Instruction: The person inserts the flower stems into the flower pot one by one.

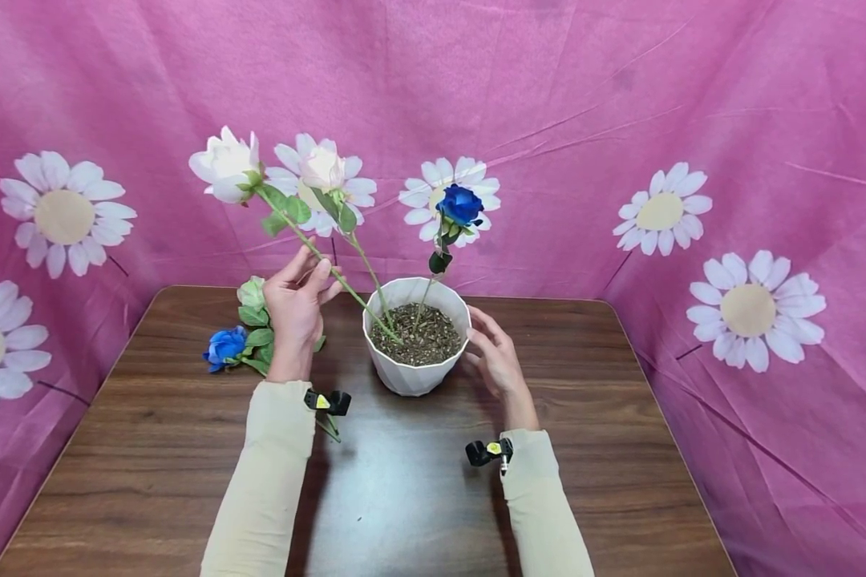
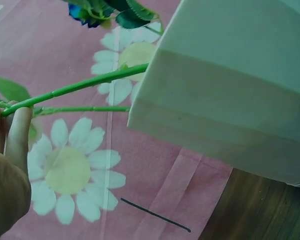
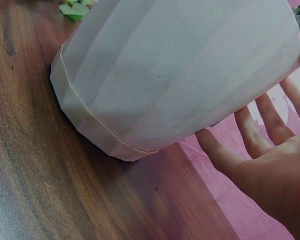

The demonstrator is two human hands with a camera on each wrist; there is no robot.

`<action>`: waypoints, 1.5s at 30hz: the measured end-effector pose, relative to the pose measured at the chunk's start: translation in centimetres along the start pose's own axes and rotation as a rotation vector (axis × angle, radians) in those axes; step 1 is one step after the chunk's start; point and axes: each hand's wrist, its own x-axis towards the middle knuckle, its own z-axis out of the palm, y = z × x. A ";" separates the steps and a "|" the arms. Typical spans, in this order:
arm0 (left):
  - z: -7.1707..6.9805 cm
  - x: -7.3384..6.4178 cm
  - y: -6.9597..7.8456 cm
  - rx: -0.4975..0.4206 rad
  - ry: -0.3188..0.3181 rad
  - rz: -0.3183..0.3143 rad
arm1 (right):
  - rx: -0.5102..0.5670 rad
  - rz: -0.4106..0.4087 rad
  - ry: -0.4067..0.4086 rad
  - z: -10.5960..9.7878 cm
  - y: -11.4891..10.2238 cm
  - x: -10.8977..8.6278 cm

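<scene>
My left hand [image 1: 299,300] pinches the green stem of an open white rose [image 1: 227,166], which leans left with its lower end in the soil [image 1: 422,336] of a white faceted pot [image 1: 414,377]. In the left wrist view the fingers [image 2: 21,132] meet that stem [image 2: 85,84]. A pale pink rose [image 1: 323,168] and a blue rose [image 1: 460,206] also stand in the pot. My right hand [image 1: 498,357] rests its fingertips against the pot's right side; the right wrist view shows these straight fingers [image 3: 250,131] touching the pot wall [image 3: 155,75].
On the table's left lie another blue rose [image 1: 225,349] and a pale greenish-white rose [image 1: 251,293], partly hidden behind my left forearm. The brown wooden table [image 1: 584,497] ends at a pink cloth backdrop [image 1: 548,80] printed with daisies.
</scene>
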 end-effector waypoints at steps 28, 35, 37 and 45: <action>4.2 -0.3 -2.9 0.441 -0.254 0.145 | -0.017 0.002 -0.002 0.1 -0.2 0.1; 4.9 -0.2 -3.7 0.489 -0.270 0.105 | -0.007 0.010 -0.001 -0.1 0.0 0.1; 5.0 -0.2 -4.0 0.490 -0.265 0.085 | -0.008 0.006 -0.004 -0.1 0.0 0.1; 5.2 0.0 -4.7 0.563 -0.288 0.087 | -0.027 -0.035 -0.020 -0.1 0.3 0.1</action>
